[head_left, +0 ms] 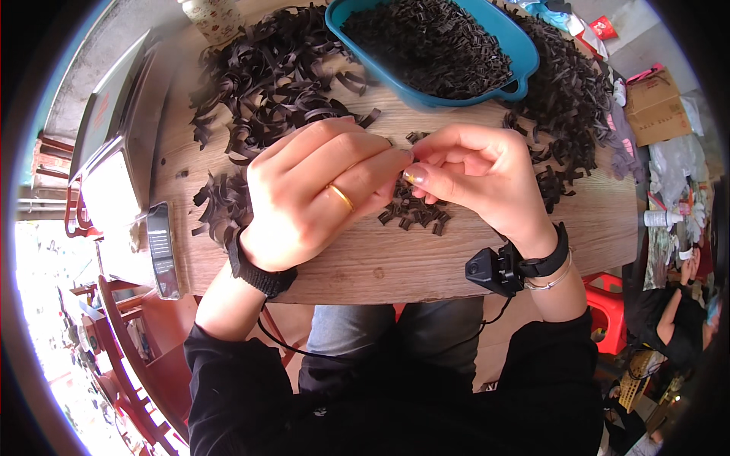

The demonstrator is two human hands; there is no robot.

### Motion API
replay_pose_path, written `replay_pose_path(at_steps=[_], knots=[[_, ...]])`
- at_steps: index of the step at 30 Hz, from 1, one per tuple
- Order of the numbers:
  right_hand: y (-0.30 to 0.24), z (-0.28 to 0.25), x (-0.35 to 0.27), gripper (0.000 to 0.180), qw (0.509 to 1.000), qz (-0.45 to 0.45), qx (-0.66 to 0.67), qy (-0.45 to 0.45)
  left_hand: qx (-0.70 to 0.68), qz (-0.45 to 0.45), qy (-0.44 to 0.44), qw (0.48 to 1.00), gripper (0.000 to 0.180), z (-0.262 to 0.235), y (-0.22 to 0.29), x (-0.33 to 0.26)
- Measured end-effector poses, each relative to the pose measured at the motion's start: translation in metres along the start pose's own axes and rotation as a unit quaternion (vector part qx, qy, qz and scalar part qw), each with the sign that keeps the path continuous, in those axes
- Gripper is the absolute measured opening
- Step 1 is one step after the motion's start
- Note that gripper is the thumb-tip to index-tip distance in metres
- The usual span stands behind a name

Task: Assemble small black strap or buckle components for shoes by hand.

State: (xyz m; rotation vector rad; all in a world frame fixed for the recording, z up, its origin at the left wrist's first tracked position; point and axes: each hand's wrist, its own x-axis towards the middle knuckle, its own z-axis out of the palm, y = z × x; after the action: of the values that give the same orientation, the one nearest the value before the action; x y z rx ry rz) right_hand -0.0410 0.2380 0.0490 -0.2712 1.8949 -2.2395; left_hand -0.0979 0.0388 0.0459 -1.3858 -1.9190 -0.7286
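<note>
Above the table's near half, my left hand point(323, 190), with a gold ring, is closed in a pinch, its back toward me. My right hand point(483, 171) pinches thumb to index finger, and the fingertips of both hands meet. Something small and dark shows between them, mostly hidden by the fingers. Just beneath lies a small heap of short, folded dark strip pieces point(414, 216). Beyond my left hand spreads a large pile of loose, curling dark strips point(266, 72), with a smaller bunch of strips point(224, 201) beside my left wrist.
A blue plastic basin point(525, 49) full of short dark pieces stands at the far side. More dark pieces point(563, 106) are piled to its right. A phone-like device point(162, 247) rests at the wooden table's point(372, 277) left edge. A red stool point(604, 311) and another person point(677, 315) are at right.
</note>
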Motion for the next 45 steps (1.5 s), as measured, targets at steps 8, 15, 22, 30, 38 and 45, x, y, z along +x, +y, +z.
replay_pose_path(at_steps=[8,15,22,30,38,45], knots=[[0.005,-0.002,-0.004,0.021,0.993,-0.110,-0.033,0.038,0.002,-0.056,0.006,0.998,0.032,-0.006,0.005,0.003],[0.010,0.004,-0.004,0.021,0.986,-0.155,-0.043,0.053,0.041,0.009,0.034,0.999,0.029,-0.003,-0.003,0.001],[0.011,0.007,-0.004,0.021,0.988,-0.133,-0.048,0.057,0.046,0.014,0.025,0.999,0.030,-0.006,0.000,-0.002],[0.012,0.007,-0.004,0.021,0.987,-0.145,-0.031,0.057,0.051,0.035,0.042,0.997,0.033,-0.005,-0.004,-0.003],[0.013,0.008,-0.004,0.021,0.988,-0.143,-0.024,0.060,0.056,0.035,0.029,0.997,0.031,-0.006,-0.002,-0.002],[0.012,0.008,-0.004,0.021,0.988,-0.148,-0.014,0.049,0.058,0.037,0.030,0.997,0.030,-0.007,-0.002,-0.002]])
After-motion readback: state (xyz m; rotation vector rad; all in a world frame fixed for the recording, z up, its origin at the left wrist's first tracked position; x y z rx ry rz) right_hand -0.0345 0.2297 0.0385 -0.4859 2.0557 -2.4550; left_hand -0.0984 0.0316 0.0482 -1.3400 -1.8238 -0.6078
